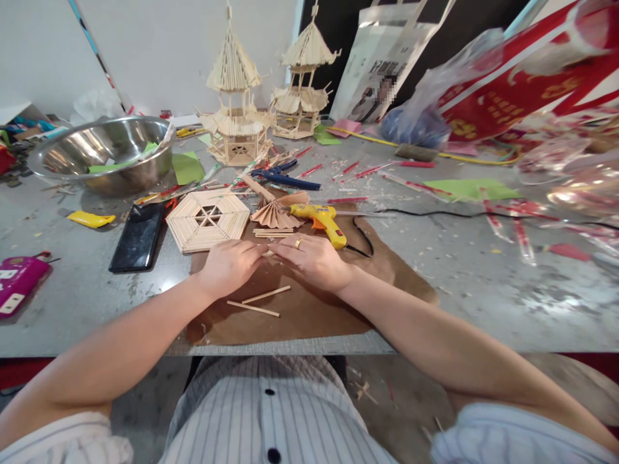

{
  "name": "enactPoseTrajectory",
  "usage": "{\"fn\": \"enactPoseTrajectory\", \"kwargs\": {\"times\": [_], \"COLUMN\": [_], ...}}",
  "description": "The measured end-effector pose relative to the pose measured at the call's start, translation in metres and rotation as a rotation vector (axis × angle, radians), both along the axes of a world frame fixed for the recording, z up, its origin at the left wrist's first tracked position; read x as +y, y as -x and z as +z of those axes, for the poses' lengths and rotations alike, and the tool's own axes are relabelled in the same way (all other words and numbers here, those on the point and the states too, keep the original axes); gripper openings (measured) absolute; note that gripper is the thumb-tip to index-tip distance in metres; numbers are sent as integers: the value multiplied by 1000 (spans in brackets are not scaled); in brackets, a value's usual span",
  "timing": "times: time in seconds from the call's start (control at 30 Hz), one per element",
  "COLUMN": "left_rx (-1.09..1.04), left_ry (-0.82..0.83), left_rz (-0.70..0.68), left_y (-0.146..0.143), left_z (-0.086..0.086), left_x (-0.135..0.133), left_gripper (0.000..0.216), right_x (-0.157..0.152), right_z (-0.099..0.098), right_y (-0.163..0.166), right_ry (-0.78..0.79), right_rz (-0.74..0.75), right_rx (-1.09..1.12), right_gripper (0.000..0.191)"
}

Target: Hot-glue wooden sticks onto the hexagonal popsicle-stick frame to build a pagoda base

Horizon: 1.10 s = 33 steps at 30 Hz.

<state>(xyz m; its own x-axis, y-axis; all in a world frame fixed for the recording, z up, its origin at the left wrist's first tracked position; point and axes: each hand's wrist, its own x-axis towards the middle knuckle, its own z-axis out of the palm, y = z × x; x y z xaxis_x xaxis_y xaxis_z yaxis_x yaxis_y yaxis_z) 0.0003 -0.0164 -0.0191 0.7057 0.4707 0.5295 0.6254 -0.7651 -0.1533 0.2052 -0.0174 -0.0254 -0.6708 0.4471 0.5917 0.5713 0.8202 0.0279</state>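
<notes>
Some light, even pressure from both sides would probably keep the small pale piece (267, 254) straight over the brown sheet (314, 322). The left hand (231, 265) and right hand (314, 261) meet at it, fingers bunched nearly together; whether they actually pinch it is hidden. Two sticks (266, 295) lie nearer the person.

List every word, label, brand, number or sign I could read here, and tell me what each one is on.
Nothing reads clearly enough to quote.
White bag with pale handles: dark, slanted, Chinese-looking characters, too blurred.
Red bag with white stripes and yellow print: yellow characters, too blurred.
Bright purple object at the left edge: white marks, unreadable.
Yellow glue gun: any lettering is too small.
</notes>
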Motion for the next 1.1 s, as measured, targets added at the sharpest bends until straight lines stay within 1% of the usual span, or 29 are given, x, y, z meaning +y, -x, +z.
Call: {"fn": "enactPoseTrajectory", "kwargs": {"times": [0.13, 0.27, 0.53, 0.73, 1.1], "left_rx": [54, 78, 75, 82, 113], "left_ry": [-164, -208, -218, -200, -150], "left_rz": [-40, -61, -80, -86, -76], "left_y": [1, 0, 0, 0, 1], "left_z": [2, 4, 4, 4, 2], "left_x": [0, 0, 1, 2, 3], "left_gripper": [18, 18, 18, 20, 21], "right_x": [-1, -2, -2, -1, -1], "right_z": [0, 0, -1, -2, -3], "right_y": [3, 4, 3, 2, 2], "right_ry": [-22, -28, -22, 34, 38], "right_rz": [-4, 18, 17, -4, 6], "right_rx": [12, 26, -1, -13, -9], "right_gripper": [27, 28, 28, 28, 25]}}
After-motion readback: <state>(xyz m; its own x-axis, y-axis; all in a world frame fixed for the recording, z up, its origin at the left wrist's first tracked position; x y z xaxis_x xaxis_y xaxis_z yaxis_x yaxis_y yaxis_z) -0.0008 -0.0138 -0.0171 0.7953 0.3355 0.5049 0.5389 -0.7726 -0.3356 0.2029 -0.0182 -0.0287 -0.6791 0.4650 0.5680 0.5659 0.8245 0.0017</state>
